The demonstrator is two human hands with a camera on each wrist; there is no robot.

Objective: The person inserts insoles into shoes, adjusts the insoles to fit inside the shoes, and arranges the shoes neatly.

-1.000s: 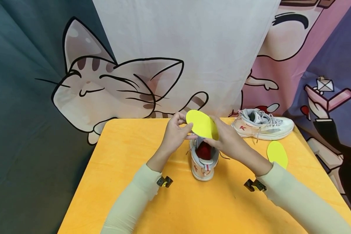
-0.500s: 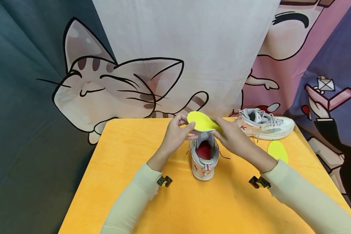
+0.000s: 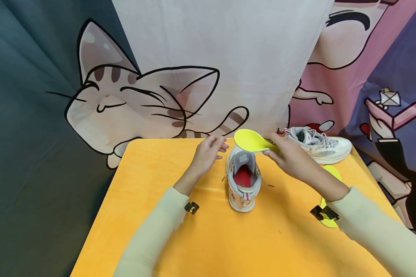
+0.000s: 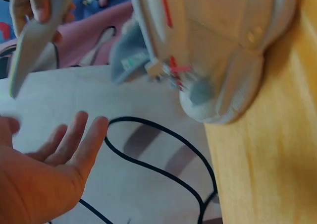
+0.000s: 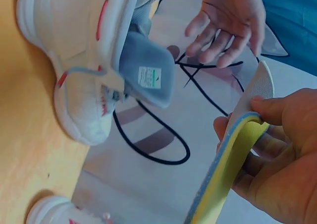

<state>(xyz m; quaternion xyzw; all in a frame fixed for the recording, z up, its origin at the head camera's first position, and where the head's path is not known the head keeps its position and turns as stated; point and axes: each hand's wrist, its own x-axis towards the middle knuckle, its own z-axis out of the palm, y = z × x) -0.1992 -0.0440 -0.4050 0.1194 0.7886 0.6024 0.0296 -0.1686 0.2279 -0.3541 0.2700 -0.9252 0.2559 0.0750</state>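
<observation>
My right hand (image 3: 292, 156) pinches a yellow insole (image 3: 251, 141), raised above the far end of a white sneaker (image 3: 240, 198). In the right wrist view the insole (image 5: 223, 169) is bent in the fingers, showing yellow on one face, a blue edge and a pale underside. My left hand (image 3: 206, 154) holds nothing; its fingers are relaxed and apart from the insole, left of the sneaker's toe. The sneaker stands heel toward me, its tongue (image 3: 242, 158) pulled up and a red lining (image 3: 242, 177) inside.
A second white sneaker (image 3: 327, 148) lies on its sole at the back right of the yellow table (image 3: 152, 184). Another yellow insole (image 3: 331, 223) rests on the table, partly hidden beneath the right forearm. A printed cloth (image 3: 256, 57) hangs behind the table.
My left hand has let go of the insole and drawn slightly away. The right hand has carried the insole to the right, uncovering more of the sneaker's tongue.
</observation>
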